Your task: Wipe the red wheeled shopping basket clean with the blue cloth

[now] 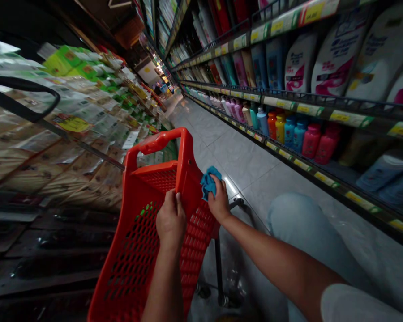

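Note:
A red plastic shopping basket [184, 172] with slotted walls and a handle bar at its far end stands on a dark wheeled frame [218, 268]. My left hand [171, 219] reaches over the basket, its fingers closed around the lower end of the handle bar. Just outside the basket's right wall, my right hand [219, 199] grips a crumpled blue cloth [208, 181] and holds it close to the rim. Part of the cloth is hidden behind my fingers. The inside of the basket shows its slotted walls and floor.
Shelves of shampoo bottles [300, 65] run along the right, with small coloured bottles [290, 132] on the lowest one. Packaged goods [47, 147] are stacked on the left, beside a black looped handle [47, 98]. A tiled floor aisle [218, 138] leads away. My knee [295, 219] is at the right.

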Demonstrator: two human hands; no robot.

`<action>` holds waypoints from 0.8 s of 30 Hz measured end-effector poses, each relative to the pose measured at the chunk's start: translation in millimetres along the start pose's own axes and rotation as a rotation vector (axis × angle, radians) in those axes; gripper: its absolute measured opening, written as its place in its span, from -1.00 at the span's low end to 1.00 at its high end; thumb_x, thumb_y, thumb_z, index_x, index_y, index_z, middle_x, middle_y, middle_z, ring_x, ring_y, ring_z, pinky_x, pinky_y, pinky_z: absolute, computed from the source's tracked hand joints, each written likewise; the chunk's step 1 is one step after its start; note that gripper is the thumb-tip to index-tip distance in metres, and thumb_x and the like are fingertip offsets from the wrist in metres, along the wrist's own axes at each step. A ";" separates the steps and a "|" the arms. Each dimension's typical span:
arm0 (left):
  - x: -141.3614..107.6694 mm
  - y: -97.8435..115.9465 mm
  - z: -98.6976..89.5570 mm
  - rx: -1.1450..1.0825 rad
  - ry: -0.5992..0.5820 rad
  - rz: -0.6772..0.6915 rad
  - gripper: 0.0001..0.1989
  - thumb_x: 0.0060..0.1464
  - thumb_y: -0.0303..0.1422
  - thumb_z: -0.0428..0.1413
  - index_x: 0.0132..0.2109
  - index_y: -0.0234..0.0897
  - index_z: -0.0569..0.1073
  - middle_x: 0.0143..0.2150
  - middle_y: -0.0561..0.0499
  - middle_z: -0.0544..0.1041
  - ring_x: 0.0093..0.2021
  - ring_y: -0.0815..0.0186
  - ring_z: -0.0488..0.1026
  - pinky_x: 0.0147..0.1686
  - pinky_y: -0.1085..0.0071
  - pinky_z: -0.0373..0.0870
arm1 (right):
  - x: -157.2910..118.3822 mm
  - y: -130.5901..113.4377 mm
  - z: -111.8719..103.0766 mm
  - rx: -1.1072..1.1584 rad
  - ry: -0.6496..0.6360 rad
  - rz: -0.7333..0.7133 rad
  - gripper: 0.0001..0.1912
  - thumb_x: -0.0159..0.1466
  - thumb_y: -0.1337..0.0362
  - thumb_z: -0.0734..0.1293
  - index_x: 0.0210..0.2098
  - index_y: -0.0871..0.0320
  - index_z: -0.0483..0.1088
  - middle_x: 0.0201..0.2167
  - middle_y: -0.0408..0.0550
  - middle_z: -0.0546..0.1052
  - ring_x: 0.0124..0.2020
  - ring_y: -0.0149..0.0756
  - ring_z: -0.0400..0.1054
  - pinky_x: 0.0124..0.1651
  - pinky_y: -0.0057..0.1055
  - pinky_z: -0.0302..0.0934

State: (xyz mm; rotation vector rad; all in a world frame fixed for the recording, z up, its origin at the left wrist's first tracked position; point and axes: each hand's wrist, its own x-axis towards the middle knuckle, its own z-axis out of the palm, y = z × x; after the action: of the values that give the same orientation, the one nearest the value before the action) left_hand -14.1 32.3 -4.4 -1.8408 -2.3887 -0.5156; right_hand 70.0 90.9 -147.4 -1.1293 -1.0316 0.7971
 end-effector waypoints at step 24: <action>-45.2 -47.4 -28.9 -0.245 0.101 0.303 -0.68 0.29 -0.13 -0.03 -0.33 -0.18 0.46 -0.47 0.08 0.53 -0.45 0.34 0.49 -0.40 0.47 0.31 | 70.5 -145.9 -90.3 -0.079 0.018 -0.472 -0.58 0.23 0.37 0.24 0.07 0.09 0.44 0.11 0.10 0.34 0.18 -0.03 0.31 0.31 -0.03 0.18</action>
State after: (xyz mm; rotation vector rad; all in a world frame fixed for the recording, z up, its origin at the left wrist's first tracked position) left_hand -50.8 -28.9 0.7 -2.1656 -2.0060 -0.8742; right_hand 179.7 87.5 2.3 -0.9037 -1.2598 0.3713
